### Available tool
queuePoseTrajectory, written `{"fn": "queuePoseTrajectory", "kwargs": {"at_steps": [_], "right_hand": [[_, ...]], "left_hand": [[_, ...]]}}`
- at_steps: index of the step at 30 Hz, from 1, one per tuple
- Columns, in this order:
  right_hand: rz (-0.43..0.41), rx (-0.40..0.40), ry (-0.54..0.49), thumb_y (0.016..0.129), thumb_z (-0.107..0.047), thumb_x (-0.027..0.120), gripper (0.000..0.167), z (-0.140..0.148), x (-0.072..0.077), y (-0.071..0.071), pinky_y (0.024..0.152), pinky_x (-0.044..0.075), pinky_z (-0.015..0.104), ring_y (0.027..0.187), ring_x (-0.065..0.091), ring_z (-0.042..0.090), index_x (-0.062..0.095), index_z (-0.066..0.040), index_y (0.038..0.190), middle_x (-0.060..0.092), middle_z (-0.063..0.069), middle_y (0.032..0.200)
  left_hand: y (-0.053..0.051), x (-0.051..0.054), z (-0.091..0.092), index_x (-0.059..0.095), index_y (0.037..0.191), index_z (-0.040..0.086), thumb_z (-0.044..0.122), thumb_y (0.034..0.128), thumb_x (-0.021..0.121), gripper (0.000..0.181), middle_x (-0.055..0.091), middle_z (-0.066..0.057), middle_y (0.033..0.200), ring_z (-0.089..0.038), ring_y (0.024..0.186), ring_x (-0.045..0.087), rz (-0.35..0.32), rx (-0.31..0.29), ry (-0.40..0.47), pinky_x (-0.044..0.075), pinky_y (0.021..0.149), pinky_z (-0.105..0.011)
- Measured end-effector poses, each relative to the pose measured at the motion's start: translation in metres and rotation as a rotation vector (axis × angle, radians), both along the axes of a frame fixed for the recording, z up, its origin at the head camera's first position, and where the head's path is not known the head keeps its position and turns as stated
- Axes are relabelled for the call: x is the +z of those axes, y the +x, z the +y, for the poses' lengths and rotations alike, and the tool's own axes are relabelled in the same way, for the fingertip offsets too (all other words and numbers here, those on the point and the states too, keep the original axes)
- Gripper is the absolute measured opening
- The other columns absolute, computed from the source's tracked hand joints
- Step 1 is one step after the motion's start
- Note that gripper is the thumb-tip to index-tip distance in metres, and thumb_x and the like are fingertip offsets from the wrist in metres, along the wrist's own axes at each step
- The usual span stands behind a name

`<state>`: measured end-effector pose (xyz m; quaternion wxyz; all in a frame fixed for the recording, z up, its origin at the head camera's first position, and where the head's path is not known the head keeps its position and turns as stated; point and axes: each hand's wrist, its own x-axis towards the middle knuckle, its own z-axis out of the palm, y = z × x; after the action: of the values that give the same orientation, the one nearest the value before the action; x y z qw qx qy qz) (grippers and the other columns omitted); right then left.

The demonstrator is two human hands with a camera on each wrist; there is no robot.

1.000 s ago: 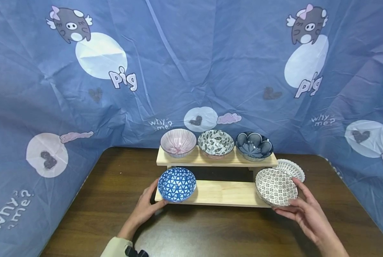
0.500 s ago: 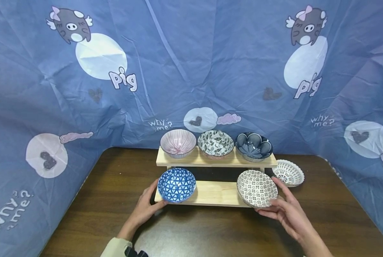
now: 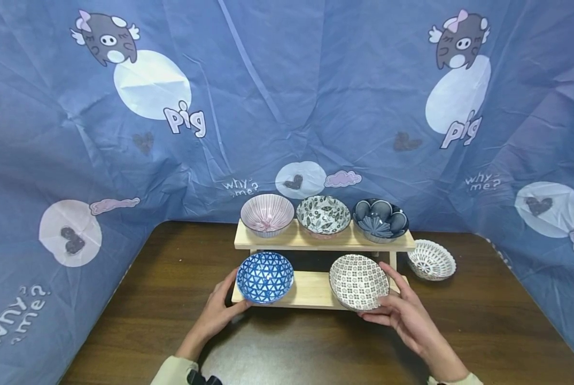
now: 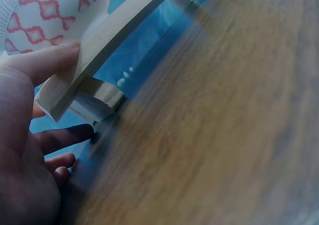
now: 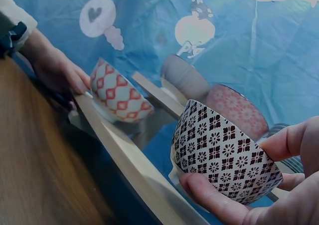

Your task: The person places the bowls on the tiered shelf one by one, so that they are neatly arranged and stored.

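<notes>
On the left end of the stand's lower shelf sits a bowl, blue triangles inside and red lattice outside. My left hand holds it at its left side, thumb in front at the base, index finger along the side. My right hand grips a bowl with a grey-brown flower-tile pattern between thumb and fingers. It is tilted over the right half of the same shelf; whether its foot touches the wood I cannot tell. In the right wrist view its dark-patterned outside shows.
The upper shelf carries a pink-striped bowl, a leaf-patterned bowl and a dark blue bowl. A white scalloped bowl stands on the brown table, right of the stand. Blue printed cloth hangs behind.
My right hand has carried the flower-tile bowl leftward along the lower shelf, uncovering the white scalloped bowl and the shelf's right end. The left hand and its bowl have stayed put.
</notes>
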<state>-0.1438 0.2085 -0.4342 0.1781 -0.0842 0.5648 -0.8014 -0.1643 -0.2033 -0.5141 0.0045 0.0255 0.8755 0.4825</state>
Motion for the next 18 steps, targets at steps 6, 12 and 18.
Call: {"fn": "queuePoseTrajectory", "kwargs": {"at_steps": [6, 12, 18], "right_hand": [[-0.014, -0.002, 0.018, 0.093, 0.009, 0.043, 0.074, -0.016, 0.002, -0.003, 0.085, 0.06, 0.044, 0.093, 0.076, 0.026, 0.025, -0.035, 0.149, 0.066, 0.004, 0.118], [-0.052, -0.018, 0.056, 0.092, 0.008, 0.044, 0.082, -0.029, 0.001, -0.005, 0.085, 0.06, 0.044, 0.091, 0.076, 0.025, 0.011, -0.026, 0.158, 0.065, 0.003, 0.118], [-0.062, -0.022, 0.067, 0.091, 0.007, 0.044, 0.086, -0.042, 0.0, -0.008, 0.084, 0.06, 0.044, 0.089, 0.076, 0.025, 0.003, -0.019, 0.161, 0.061, 0.006, 0.12]], "left_hand": [[-0.001, 0.0, 0.0, 0.031, 0.157, 0.019, 0.041, 0.0849, 0.075, 0.087, 0.037, -0.017, 0.16, -0.046, 0.148, 0.03, 0.004, -0.002, -0.008, 0.024, 0.113, -0.074], [0.0, -0.001, 0.0, 0.031, 0.157, 0.018, 0.04, 0.0849, 0.075, 0.087, 0.037, -0.017, 0.16, -0.046, 0.147, 0.03, 0.01, -0.002, -0.005, 0.024, 0.113, -0.074], [-0.001, -0.001, 0.0, 0.031, 0.157, 0.018, 0.039, 0.0848, 0.075, 0.087, 0.038, -0.017, 0.159, -0.046, 0.147, 0.031, 0.018, -0.004, -0.008, 0.025, 0.113, -0.074]]}}
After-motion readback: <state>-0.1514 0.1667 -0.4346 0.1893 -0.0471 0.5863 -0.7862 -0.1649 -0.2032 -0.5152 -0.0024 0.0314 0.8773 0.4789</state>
